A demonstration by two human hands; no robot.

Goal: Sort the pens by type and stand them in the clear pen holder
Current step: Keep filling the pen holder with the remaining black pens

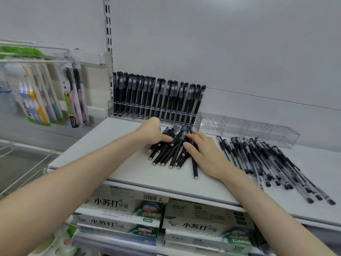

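both hands bracket the loose heap of black pens (166, 154) on the shelf (147, 179), likely to rake them into one bundle. the right hand (201, 150) lies flat, its straight fingers pressing the heap, while the left hand (154, 132) rests its thumb on the heap with fingers hidden, so i cannot tell if it grips. the clear holder (249, 130) stands just behind, its left part packed with matching pens, its right part bare, probably kept for the see-through pens (273, 163) lying apart.
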